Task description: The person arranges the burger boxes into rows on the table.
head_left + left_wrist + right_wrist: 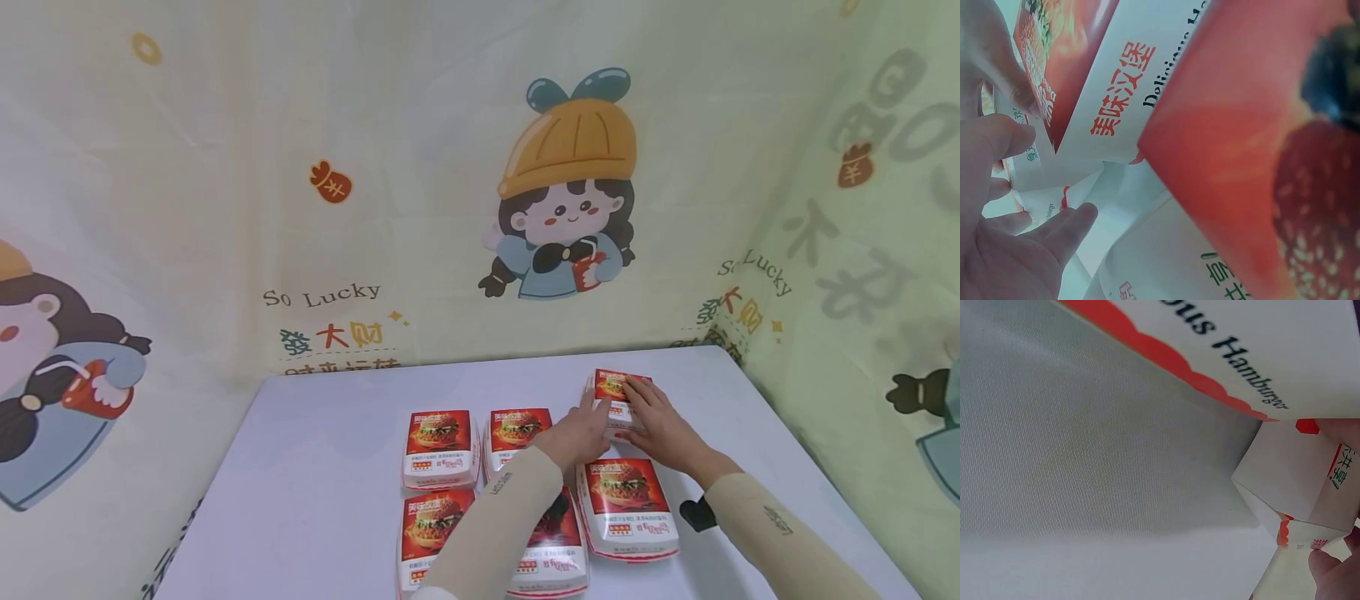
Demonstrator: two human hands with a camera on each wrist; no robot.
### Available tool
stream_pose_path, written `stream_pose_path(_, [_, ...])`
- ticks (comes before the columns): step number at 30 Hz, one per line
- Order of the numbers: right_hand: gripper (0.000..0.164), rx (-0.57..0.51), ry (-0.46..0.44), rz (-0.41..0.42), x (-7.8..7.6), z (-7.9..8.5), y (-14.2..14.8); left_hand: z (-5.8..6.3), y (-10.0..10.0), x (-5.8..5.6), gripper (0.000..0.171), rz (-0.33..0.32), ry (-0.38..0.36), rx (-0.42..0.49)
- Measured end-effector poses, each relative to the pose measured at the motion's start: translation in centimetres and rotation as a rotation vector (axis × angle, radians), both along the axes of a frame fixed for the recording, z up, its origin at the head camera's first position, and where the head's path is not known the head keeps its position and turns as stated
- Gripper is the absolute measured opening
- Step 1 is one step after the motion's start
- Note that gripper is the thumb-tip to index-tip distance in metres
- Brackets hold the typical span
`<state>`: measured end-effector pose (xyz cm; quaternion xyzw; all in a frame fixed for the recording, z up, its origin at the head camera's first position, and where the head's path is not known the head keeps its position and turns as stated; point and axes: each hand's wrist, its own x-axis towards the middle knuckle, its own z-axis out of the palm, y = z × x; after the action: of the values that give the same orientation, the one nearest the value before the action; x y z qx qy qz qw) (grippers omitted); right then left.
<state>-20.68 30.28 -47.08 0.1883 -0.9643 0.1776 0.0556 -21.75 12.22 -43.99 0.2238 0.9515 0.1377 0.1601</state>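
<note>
Both hands are at a hamburger box (617, 408) at the far right of the group; it is red and white with a burger picture. My left hand (581, 429) holds its left side, one finger reaching onto the lid. My right hand (667, 421) grips the right part, fingers over the lid and thumb at the front edge. In the right wrist view, fingertips (1329, 565) and thumb lie on different sides of the box (1291, 469). Directly in front lies another hamburger box (626, 500). The left wrist view shows my left hand's spread fingers (1072, 225) near the boxes.
More hamburger boxes lie in rows to the left: one at the back left (438, 442), one beside it (517, 429), a front-left one (431, 533) and a front-middle one (555, 550), partly behind my left sleeve. The white table (322, 483) meets a printed curtain (420, 208) behind.
</note>
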Motion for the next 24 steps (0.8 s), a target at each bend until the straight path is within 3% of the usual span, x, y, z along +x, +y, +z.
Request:
stream_pose_path(8, [0.084, -0.002, -0.018, 0.017, 0.3, 0.0, 0.4, 0.2, -0.3, 0.1, 0.068, -0.034, 0.021, -0.001])
stream_pose_path(14, [0.083, -0.004, -0.009, 0.036, 0.5, 0.2, 0.4, 0.5, -0.6, 0.4, 0.07, -0.02, 0.053, -0.002])
stream_pose_path(19, [0.084, -0.003, 0.003, 0.054, 0.7, 0.6, -0.1, 0.6, -0.7, 0.4, 0.072, -0.005, 0.117, -0.006])
stream_pose_path(24, [0.085, 0.003, 0.04, 0.079, 0.9, 1.0, -0.6, 0.4, -0.8, 0.3, 0.075, -0.042, 0.237, -0.075])
